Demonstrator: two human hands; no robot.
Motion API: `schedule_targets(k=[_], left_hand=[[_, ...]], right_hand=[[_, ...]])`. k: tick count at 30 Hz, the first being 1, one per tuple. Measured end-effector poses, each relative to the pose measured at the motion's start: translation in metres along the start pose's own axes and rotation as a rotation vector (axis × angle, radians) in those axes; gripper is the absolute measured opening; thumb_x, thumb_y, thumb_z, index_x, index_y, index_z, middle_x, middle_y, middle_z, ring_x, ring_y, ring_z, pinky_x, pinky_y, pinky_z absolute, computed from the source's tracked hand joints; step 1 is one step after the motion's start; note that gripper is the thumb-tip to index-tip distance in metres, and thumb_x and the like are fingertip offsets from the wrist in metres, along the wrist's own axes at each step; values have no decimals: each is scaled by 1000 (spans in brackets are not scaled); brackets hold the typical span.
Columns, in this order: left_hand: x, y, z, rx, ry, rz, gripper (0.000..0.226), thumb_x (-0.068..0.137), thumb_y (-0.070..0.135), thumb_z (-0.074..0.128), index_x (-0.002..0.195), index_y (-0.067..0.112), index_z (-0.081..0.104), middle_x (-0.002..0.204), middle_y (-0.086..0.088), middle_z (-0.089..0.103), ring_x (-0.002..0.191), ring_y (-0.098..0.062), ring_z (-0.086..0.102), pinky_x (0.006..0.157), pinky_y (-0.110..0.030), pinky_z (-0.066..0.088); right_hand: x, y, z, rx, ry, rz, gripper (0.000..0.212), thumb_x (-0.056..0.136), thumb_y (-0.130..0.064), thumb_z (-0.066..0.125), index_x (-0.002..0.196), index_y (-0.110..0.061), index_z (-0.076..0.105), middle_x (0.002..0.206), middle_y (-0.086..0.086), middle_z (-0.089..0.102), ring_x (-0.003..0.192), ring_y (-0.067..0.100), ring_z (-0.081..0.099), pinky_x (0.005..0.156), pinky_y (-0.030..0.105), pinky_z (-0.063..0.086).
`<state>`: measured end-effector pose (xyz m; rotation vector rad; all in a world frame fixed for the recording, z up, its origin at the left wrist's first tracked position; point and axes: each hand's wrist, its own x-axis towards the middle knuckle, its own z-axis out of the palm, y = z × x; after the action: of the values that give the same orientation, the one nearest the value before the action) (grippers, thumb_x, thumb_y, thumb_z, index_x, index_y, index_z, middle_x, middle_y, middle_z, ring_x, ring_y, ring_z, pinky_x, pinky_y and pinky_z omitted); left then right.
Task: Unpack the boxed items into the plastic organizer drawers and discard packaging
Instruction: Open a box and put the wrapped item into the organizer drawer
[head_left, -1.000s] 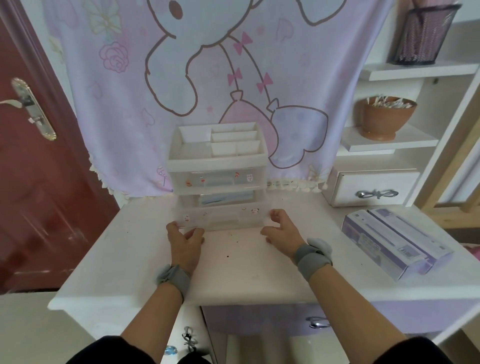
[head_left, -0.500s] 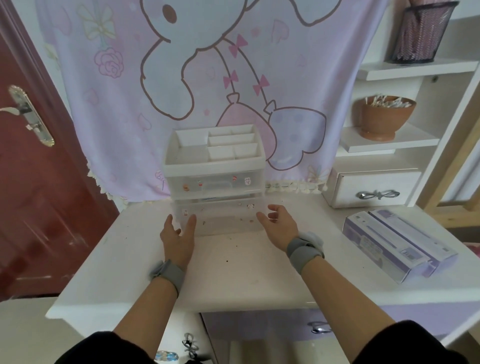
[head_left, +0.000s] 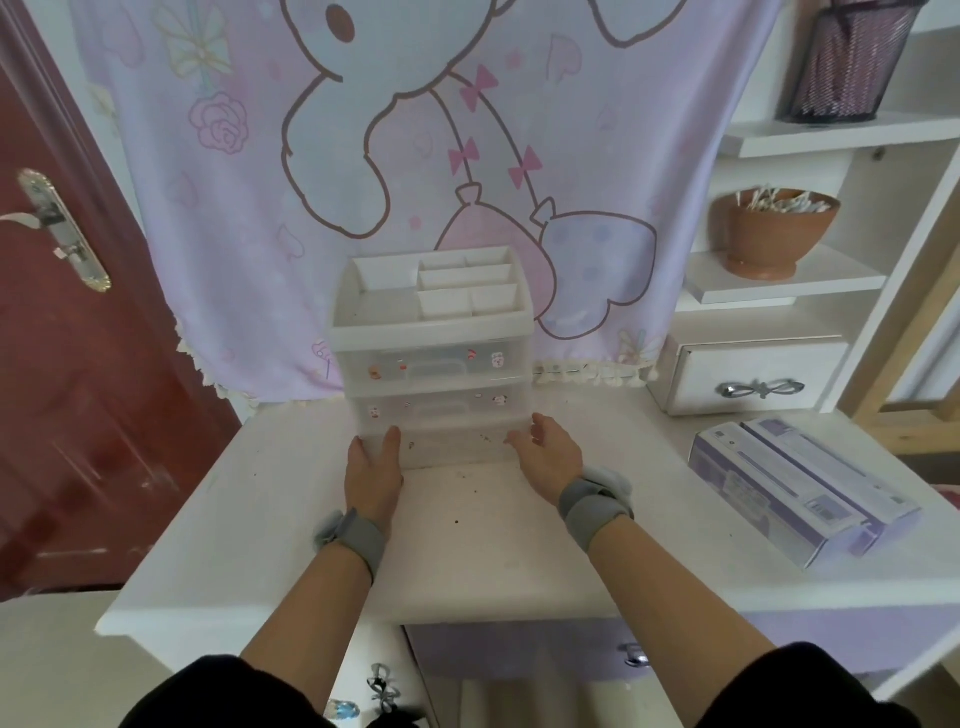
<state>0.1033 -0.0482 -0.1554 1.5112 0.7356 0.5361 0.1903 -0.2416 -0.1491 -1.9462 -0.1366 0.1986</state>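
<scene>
The translucent white plastic organizer (head_left: 434, 332) stands at the back of the white desk (head_left: 249, 519), and its clear lowest drawer (head_left: 452, 447) appears drawn out toward you. Your left hand (head_left: 373, 470) and right hand (head_left: 548, 457) flank its front corners, fingers loosely straight and clasping nothing, probably to guide it. Two long purple-and-white cardboard boxes (head_left: 800, 493) lie, apparently closed, well to the organizer's right near the desk's edge, and the desktop in front of the organizer offers working room.
</scene>
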Motion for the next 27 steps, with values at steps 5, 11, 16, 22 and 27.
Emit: schedule_targets(k=[5, 11, 16, 22, 27], left_hand=[[-19, -3, -6, 3, 37, -15, 61, 93, 49, 51, 141, 16, 37, 136, -9, 53, 119, -30, 54, 104, -48, 45], [-51, -9, -17, 34, 34, -14, 70, 93, 49, 51, 148, 13, 28, 147, -12, 43, 131, -34, 45, 110, -49, 39], [-89, -7, -8, 242, 273, 166, 65, 92, 32, 60, 144, 3, 32, 151, -17, 26, 136, -34, 32, 110, -45, 34], [-114, -15, 24, 296, 77, 350, 17, 95, 23, 53, 101, 8, 58, 101, -10, 61, 87, -29, 60, 77, -36, 46], [-123, -17, 52, 320, -143, 359, 12, 96, 22, 53, 92, 14, 60, 89, -3, 65, 78, -26, 63, 74, -37, 50]], right_hand=[[-23, 6, -7, 4, -40, -13, 62, 89, -28, 60, 145, -19, 36, 143, 7, 49, 127, 25, 50, 104, 31, 38], [-53, 11, -27, -62, -119, -40, 55, 92, -13, 53, 144, -19, 37, 141, 6, 50, 125, 23, 50, 94, 24, 38], [-69, 21, -80, -407, 12, -204, 57, 91, -16, 51, 146, -16, 34, 148, 10, 39, 132, 27, 42, 109, 35, 32], [-78, 55, -154, -800, 397, -82, 54, 83, -24, 58, 134, -9, 47, 138, 17, 45, 127, 34, 39, 104, 40, 29], [-81, 65, -172, -1013, 539, 21, 55, 77, -27, 60, 127, -9, 48, 126, 19, 49, 114, 35, 43, 96, 43, 28]])
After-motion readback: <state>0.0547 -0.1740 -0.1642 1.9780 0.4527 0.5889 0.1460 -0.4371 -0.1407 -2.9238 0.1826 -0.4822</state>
